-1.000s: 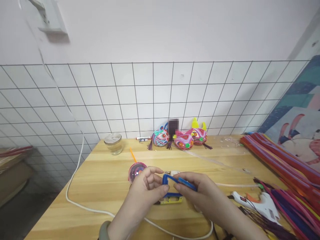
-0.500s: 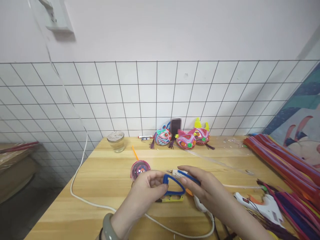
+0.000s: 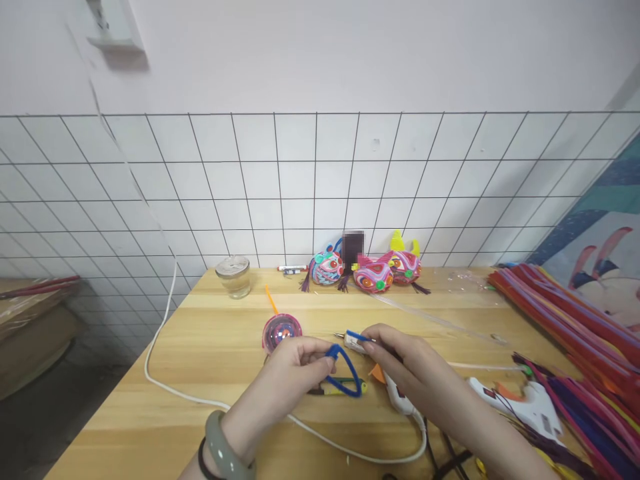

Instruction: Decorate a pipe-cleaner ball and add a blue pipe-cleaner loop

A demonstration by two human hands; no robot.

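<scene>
While both hands meet just below the centre of the frame, they hold one blue pipe cleaner [image 3: 345, 373] bent into a loop above a wooden worktop [image 3: 210, 373]. From the lower left, the left hand [image 3: 295, 373], with a grey band and a dark band at its wrist, has thumb and forefinger closed on the top of the loop. Coming in from the lower right, the right hand [image 3: 405, 363] pinches the other end of the same pipe cleaner, its fingers curled shut around the strand.

Under the loop lies a small yellow-handled tool [image 3: 345, 389], partly hidden, so its kind is unclear. Just left of the hands and slightly above them sits a round pink and purple coiled piece [image 3: 281, 331] with an orange stem. A white glue gun [image 3: 395, 393] lies partly beneath the right hand, and a second white glue gun [image 3: 525, 403] rests further right. A white cable [image 3: 165, 387] runs along the worktop's left side and curves under the hands.

At the upper centre of the worktop, against a tiled wall, stand three colourful coiled figures [image 3: 373, 273], with a glass jar [image 3: 233, 276] to their left. Along the right edge of the frame lies a thick pile of pipe cleaners [image 3: 575, 327] in red, purple and other colours.
</scene>
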